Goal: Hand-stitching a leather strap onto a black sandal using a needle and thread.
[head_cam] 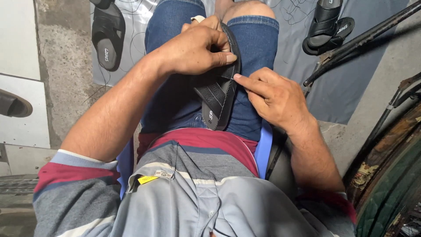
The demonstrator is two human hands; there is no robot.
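A black slide sandal [217, 94] lies along my lap on my blue jeans [175, 48], sole edge turned up to the right. My left hand [197, 48] wraps over its upper part, thumb pressed on the sole rim. My right hand [274, 98] sits beside it on my right thigh, with the index fingertip touching the sandal's right edge at the strap.
A black sandal [107, 37] lies on the grey sheet [333, 87] at the upper left, and a stacked pair of sandals [326, 26] at the upper right. Dark metal rods [364, 41] and a worn machine part [386, 175] stand on the right. Concrete floor [66, 74] and white tiles [22, 118] lie to the left.
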